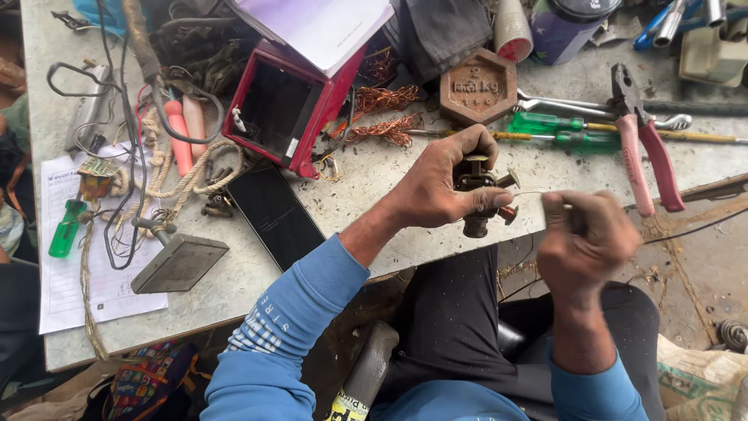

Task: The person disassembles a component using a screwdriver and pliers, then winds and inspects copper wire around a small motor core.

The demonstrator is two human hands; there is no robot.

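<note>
Cluttered workbench (234, 281) fills the frame's upper half; both hands work past its near edge, centre-right. Left hand (444, 183) clenches one small dark electrical part (477, 187); right hand (584, 242) pinches one thin wire (531, 192). Two green screwdrivers (561, 131), one pair of pliers (643, 144).

Bare bench (374, 187) before hands; pliers (643, 144), screwdrivers (561, 129) beyond

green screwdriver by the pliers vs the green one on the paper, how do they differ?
The long screwdriver lies flat across the bench beside the pliers, with a slim handle and a thin yellowish shaft showing. The stubby screwdriver lies on the paper at the left, with a short, fat handle and its tip hidden among cords. Both have clear green handles, and neither hand touches them.
</note>
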